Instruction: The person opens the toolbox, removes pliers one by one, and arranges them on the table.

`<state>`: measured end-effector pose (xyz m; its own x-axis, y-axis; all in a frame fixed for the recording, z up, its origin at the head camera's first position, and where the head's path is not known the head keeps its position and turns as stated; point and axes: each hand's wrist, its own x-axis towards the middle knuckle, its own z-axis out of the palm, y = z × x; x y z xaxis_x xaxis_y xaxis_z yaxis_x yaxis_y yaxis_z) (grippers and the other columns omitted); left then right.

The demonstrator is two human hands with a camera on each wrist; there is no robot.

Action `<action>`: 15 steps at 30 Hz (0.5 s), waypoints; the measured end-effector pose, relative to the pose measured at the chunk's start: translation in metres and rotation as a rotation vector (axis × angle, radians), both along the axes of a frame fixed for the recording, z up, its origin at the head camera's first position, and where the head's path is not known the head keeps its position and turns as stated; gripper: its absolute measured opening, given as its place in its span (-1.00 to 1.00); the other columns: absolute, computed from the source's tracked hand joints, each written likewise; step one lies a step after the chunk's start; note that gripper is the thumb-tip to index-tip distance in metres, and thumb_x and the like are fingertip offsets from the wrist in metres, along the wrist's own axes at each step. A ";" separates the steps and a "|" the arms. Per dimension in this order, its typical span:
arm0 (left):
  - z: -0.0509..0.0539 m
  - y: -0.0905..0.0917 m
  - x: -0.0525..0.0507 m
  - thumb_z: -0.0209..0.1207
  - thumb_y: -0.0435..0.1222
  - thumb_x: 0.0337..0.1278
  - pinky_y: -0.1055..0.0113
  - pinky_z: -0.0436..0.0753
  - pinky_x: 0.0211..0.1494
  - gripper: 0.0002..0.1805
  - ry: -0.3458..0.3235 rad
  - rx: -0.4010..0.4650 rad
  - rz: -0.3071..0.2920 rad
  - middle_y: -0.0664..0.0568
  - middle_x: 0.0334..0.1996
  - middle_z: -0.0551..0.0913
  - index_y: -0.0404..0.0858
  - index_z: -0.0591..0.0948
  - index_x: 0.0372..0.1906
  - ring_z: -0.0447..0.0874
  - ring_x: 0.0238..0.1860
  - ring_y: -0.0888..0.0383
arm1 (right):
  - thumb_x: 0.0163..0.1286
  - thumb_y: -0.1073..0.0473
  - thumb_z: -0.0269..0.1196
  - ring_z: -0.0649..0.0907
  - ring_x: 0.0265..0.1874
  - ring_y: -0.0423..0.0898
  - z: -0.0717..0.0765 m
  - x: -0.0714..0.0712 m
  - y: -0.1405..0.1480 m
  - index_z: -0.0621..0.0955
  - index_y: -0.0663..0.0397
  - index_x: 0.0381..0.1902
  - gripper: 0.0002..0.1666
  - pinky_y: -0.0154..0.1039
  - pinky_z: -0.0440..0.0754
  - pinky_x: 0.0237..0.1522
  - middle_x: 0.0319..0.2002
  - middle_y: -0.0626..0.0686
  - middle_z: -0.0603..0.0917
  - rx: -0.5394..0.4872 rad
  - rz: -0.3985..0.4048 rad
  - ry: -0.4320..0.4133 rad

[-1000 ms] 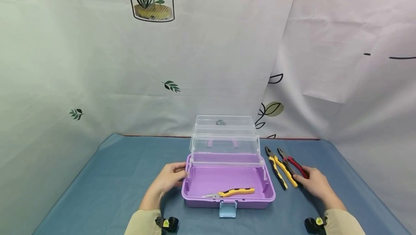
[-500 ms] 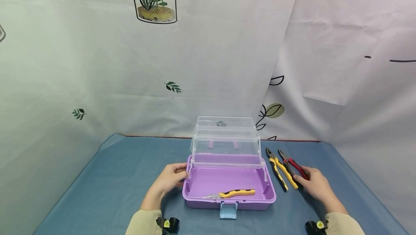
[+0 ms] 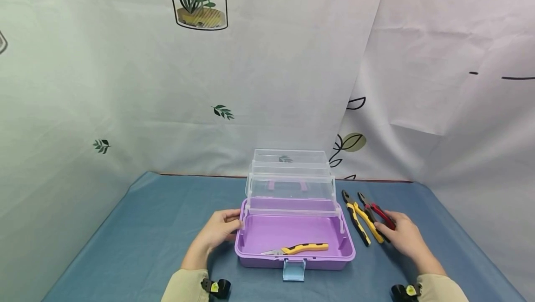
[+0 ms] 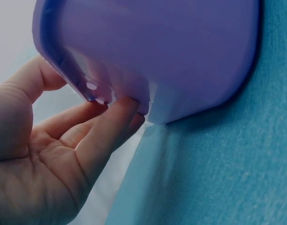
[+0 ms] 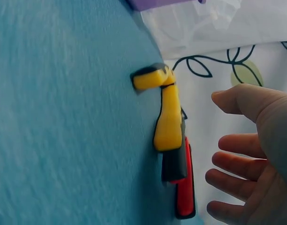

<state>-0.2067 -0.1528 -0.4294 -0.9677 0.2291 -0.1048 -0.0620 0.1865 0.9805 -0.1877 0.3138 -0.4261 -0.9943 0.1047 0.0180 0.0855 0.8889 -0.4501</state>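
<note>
Nearest, we list two pale sleeves [image 3: 186, 286], each with a dark wrist-worn device [image 3: 221, 288] at the cuff.

Next, a light-blue latch [image 3: 294, 271], hanging down at the front of a purple toolbox [image 3: 259, 262]. The toolbox stands on the blue-covered counter [image 3: 167, 218], lid raised.

Inside the toolbox, along its front wall: one pair of long-nose pliers [image 3: 304, 247], yellow with black patches, lying flat, tip to the left.

Left hand [image 3: 217, 228]: at the toolbox's left side, fingers set narrow and pinching the rim, thumb over the edge, the others against the outer wall.

Right hand [image 3: 402, 233]: at the handle ends of the red-and-black pliers [image 3: 381, 212], thumb and fingers standing wide. We see nothing gripped; whether the fingertips touch the handles we cannot tell.

The red-and-black pliers lie on the counter, head pointing away. Just to their left, the yellow-and-black pliers [image 3: 364, 217], also on the counter, beside the toolbox's right wall, handles spread toward the near side.

Farther back: the clear lid [image 3: 290, 155], tilted up behind the toolbox.

Last, we record a pale cloth backdrop [image 3: 292, 60], creased, printed with leaf sprigs and a potted plant in a glass.
</note>
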 end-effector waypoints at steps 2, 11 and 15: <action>0.000 0.000 0.000 0.15 -0.36 0.06 0.10 0.71 -0.08 -0.36 -0.004 0.002 0.001 -0.44 0.12 0.50 -0.59 0.32 0.25 0.63 0.02 -0.11 | 0.27 -0.12 0.20 0.47 0.02 0.36 0.000 0.001 -0.003 0.38 0.48 0.22 -0.18 0.30 0.51 -0.02 0.11 0.52 0.39 0.004 0.009 0.012; -0.003 0.001 -0.003 0.15 -0.36 0.05 0.09 0.71 -0.09 -0.37 -0.003 0.001 0.002 -0.44 0.11 0.51 -0.58 0.34 0.24 0.64 0.00 -0.08 | 0.26 -0.13 0.23 0.43 0.08 0.40 0.004 0.003 -0.014 0.39 0.42 0.22 -0.19 0.34 0.47 0.01 0.13 0.51 0.40 0.009 0.042 0.059; -0.003 0.000 -0.003 0.15 -0.36 0.05 0.09 0.71 -0.10 -0.37 -0.001 0.001 0.000 -0.44 0.11 0.51 -0.58 0.34 0.24 0.64 -0.01 -0.08 | 0.26 -0.13 0.23 0.42 0.10 0.41 0.005 0.005 -0.019 0.39 0.41 0.23 -0.19 0.35 0.45 0.02 0.14 0.49 0.41 0.001 0.060 0.082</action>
<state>-0.2092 -0.1524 -0.4326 -0.9677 0.2290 -0.1058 -0.0633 0.1854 0.9806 -0.1831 0.2947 -0.4207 -0.9940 0.0454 0.0995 -0.0045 0.8919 -0.4521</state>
